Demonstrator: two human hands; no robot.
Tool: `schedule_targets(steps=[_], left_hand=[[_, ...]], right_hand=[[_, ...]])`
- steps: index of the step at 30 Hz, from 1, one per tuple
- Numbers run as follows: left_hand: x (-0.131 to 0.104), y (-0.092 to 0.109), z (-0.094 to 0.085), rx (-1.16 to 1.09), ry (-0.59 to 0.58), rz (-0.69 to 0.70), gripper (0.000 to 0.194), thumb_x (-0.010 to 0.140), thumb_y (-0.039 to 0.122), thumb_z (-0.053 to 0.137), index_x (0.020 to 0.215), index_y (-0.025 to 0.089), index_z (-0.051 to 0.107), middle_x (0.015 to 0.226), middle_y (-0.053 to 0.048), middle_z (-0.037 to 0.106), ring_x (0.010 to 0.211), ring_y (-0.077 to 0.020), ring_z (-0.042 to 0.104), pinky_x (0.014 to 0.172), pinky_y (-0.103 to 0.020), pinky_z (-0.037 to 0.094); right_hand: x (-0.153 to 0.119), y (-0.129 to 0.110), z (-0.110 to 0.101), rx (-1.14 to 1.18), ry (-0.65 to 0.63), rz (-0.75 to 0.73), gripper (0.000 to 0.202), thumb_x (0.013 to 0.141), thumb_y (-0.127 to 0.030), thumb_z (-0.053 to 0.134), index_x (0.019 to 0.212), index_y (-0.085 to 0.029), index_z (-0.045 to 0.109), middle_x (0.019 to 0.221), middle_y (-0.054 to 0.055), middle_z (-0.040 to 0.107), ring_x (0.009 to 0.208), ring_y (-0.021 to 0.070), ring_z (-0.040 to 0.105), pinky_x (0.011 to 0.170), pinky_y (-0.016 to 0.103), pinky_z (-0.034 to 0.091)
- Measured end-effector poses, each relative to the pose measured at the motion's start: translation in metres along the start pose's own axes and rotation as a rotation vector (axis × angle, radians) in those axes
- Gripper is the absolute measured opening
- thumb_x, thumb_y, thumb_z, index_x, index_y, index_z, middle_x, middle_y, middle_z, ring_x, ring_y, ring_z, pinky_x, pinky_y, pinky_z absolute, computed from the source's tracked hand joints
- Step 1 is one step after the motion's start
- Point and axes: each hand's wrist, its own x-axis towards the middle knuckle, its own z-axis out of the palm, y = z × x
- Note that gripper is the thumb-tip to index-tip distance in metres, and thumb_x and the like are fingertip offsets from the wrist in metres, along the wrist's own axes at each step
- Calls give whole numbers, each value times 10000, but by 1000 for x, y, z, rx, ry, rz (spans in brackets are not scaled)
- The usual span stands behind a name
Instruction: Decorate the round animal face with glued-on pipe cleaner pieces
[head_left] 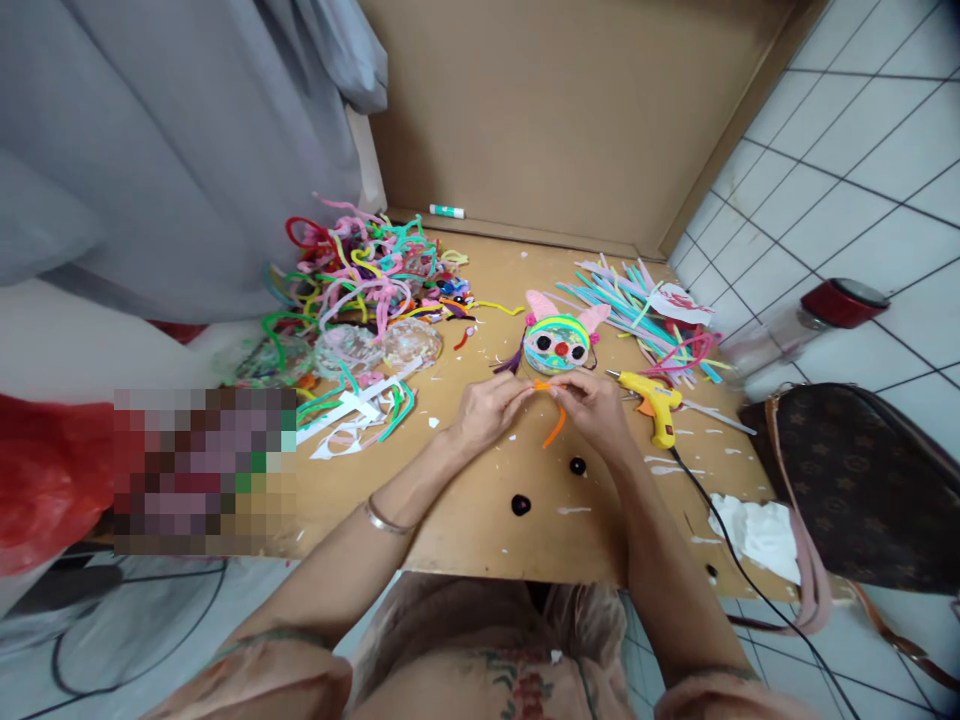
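Observation:
An orange pipe cleaner (554,428) is pinched between my two hands, its free end curving down toward the table. My left hand (491,408) closes on its left part, and my right hand (594,402) grips it a little farther right. Just beyond my fingers lies a round animal face (561,343) with pink ears, dark eyes, a red nose and a yellow and green band. Two black round pieces, one (520,505) nearer the edge and another (577,466) by my right wrist, rest on the table.
A yellow glue gun (655,402) lies right of my right hand, its cord running off the front. Tangled pipe cleaners (367,270) fill the back left, straight ones (622,305) the back right. A brown bag (862,480) and bottle (814,315) stand right.

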Motion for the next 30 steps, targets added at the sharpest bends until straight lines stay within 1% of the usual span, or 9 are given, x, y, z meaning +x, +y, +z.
schedule_targets(steps=[4,7,10,14,17,21,24,27,30], left_hand=[[-1,2,1,-22,19,13,327,1017,312,448,912,145,709,778,-69,724,680,-122,652,651,-215,499],[0,2,2,-14,-9,-27,369,1025,337,419,864,160,699,749,-53,718,651,-118,648,634,-212,491],[2,0,1,11,-34,-85,386,1026,366,408,847,172,690,710,-38,700,612,-117,625,610,-216,473],[6,-5,-7,-11,-27,-139,345,1017,356,436,871,173,689,731,-38,705,636,-122,629,640,-222,478],[9,-9,-13,-73,-34,-154,313,1002,354,471,894,176,704,762,-43,724,657,-129,647,663,-228,499],[10,-10,-16,-157,-10,-186,276,979,351,520,908,184,727,817,-56,756,709,-146,683,701,-247,528],[14,-7,-16,-179,10,-224,271,967,354,540,901,187,742,818,-61,762,714,-157,685,703,-267,537],[26,-5,-17,-145,17,-227,284,960,352,549,856,187,755,763,-56,750,695,-161,671,712,-282,531],[44,-7,-18,-96,64,-223,284,948,345,560,832,186,764,765,-62,756,696,-171,671,742,-301,530]], right_hand=[[-3,-3,9,-162,19,-189,189,949,-298,558,899,-210,718,876,65,715,811,197,643,729,312,485],[-6,-8,13,-374,46,-310,273,994,-268,476,836,-196,686,768,64,683,740,196,612,696,314,432],[-7,-9,11,-531,89,-359,293,1002,-221,445,787,-189,641,702,53,637,680,187,562,660,310,370],[-3,-5,2,-554,159,-350,289,1010,-213,431,792,-190,619,708,49,629,669,177,532,645,302,348],[-1,-4,-3,-533,139,-323,313,1021,-236,407,798,-197,623,706,48,615,665,179,520,640,303,351],[-1,-4,-7,-452,95,-253,333,1025,-272,385,832,-207,649,756,70,630,722,199,558,672,315,394],[-1,-1,-12,-395,114,-221,330,1017,-249,376,876,-213,673,812,82,655,781,219,587,706,331,425],[0,3,-18,-405,208,-194,313,1006,-240,398,908,-209,693,845,85,668,801,223,592,721,338,432],[5,8,-23,-479,376,-154,282,988,-260,460,881,-195,713,863,92,661,796,222,582,721,343,421]])
